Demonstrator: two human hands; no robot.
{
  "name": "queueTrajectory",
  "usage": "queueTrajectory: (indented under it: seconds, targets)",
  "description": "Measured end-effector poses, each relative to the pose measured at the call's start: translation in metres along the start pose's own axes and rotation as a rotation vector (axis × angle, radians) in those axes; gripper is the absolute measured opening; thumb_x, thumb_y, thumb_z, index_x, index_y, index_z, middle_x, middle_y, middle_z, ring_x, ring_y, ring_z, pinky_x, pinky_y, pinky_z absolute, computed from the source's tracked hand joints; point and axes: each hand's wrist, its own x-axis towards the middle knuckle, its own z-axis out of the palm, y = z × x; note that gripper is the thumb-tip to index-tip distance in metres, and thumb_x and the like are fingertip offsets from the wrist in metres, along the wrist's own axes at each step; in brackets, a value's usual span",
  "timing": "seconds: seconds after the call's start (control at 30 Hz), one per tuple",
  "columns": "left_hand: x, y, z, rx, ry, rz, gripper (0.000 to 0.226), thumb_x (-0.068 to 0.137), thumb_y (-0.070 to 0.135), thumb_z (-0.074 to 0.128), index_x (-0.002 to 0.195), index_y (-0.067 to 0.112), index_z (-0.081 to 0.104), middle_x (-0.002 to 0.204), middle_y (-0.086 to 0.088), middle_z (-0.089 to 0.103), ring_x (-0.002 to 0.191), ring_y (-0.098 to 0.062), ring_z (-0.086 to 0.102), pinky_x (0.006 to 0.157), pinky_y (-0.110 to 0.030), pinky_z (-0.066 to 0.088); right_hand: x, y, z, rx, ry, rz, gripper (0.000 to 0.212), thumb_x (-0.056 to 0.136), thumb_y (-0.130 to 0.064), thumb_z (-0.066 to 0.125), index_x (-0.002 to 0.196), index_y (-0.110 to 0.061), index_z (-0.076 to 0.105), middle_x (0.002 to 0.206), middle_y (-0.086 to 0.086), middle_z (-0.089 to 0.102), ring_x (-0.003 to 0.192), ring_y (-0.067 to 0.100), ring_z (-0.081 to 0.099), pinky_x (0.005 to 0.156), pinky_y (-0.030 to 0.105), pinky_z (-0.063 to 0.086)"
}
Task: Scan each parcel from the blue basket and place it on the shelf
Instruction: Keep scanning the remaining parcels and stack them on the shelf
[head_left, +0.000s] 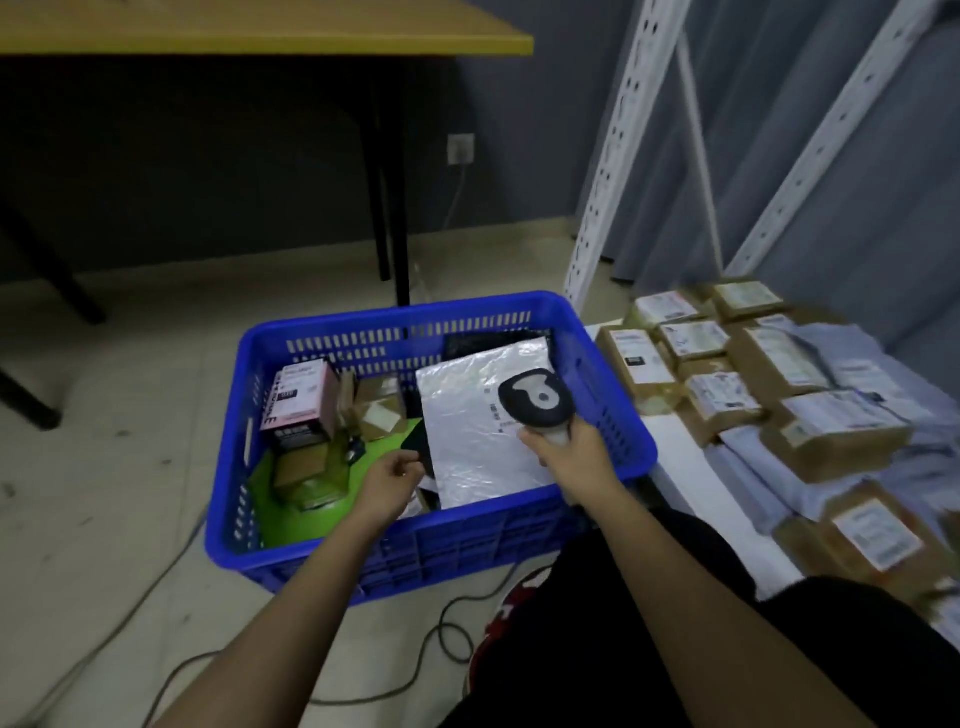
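Yellow-topped table (270, 26) on black legs, wall socket (461, 148), cable (441, 631) across tiled floor (130, 415).

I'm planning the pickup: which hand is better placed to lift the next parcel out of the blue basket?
The left hand. It holds nothing and hovers inside the blue basket, by the edge of the white mailer. The right hand already grips the scanner above that mailer.

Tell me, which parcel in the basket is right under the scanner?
The large silver-white plastic mailer, lying flat at the blue basket's right side; the others are small cardboard boxes and a pink box farther left.
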Motion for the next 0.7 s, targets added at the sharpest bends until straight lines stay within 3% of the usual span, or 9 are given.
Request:
queueTrajectory:
  seconds: [0.17,0.23,0.4,0.63,0.7]
  targets:
    - [0.037,-0.02,0.025,0.089,-0.052,-0.059,0.035,0.093,0.009,0.057,0.126,-0.003,0.054,0.113,-0.01,0.058,0.102,-0.021,0.055,0.079,-0.024,0.038,0.039,0.006,-0.018,-0.065,0.114,0.023,0.02,0.083,-0.025,0.074,0.094,-0.012,0.062,0.08,0.0,0.062,0.073,0.014,0.056,0.064,0.025,0.04]
    - [0.049,-0.02,0.038,0.114,-0.08,-0.074,0.038,0.094,0.013,0.057,0.129,-0.001,0.052,0.127,-0.014,0.057,0.113,-0.028,0.055,0.088,-0.031,0.042,0.056,0.01,-0.03,-0.166,0.132,0.028,0.022,0.083,-0.024,0.073,0.096,-0.009,0.064,0.085,0.005,0.063,0.08,0.019,0.057,0.067,0.027,0.04]
    - [0.086,-0.017,0.056,0.107,-0.078,-0.131,0.05,0.096,0.02,0.055,0.14,0.002,0.04,0.143,-0.016,0.043,0.127,-0.03,0.046,0.101,-0.036,0.04,0.096,0.012,-0.045,-0.396,-0.029,0.067,0.019,0.083,-0.022,0.069,0.088,-0.003,0.065,0.082,0.008,0.065,0.078,0.02,0.058,0.063,0.028,0.043]
    - [0.137,-0.035,0.073,0.034,0.009,-0.316,0.043,0.092,0.016,0.06,0.125,-0.01,0.048,0.121,-0.026,0.056,0.109,-0.04,0.056,0.086,-0.041,0.049,0.104,0.04,-0.021,-0.322,-0.016,0.119,0.02,0.084,-0.019,0.069,0.073,-0.013,0.054,0.07,0.002,0.057,0.068,0.016,0.052,0.065,0.03,0.041]
    - [0.142,-0.041,0.078,-0.015,0.044,-0.35,0.046,0.09,0.022,0.063,0.121,-0.009,0.049,0.115,-0.025,0.058,0.103,-0.04,0.058,0.086,-0.05,0.052,0.105,0.047,-0.022,-0.347,-0.036,0.109,0.024,0.085,-0.021,0.069,0.068,-0.017,0.051,0.07,0.005,0.059,0.068,0.018,0.053,0.062,0.029,0.041]
